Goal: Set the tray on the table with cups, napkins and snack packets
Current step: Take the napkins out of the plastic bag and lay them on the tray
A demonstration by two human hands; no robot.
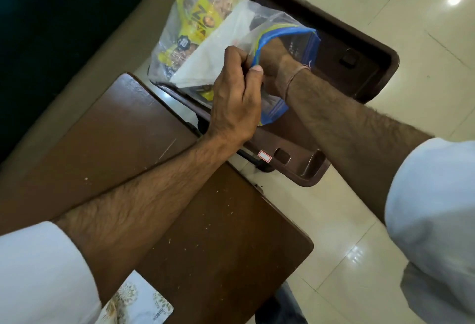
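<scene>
A clear zip bag with a blue seal rim lies across the far left end of a dark brown plastic tray. Inside the bag I see yellow snack packets and white napkins. My left hand pinches the blue rim at the bag's mouth. My right hand is pushed into the open mouth up to the wrist; its fingers are hidden by the bag and by my left hand. No cups are in view.
The tray overhangs the far edge of a brown wooden table scattered with crumbs. A white patterned packet lies at the table's near edge. Glossy tiled floor lies to the right.
</scene>
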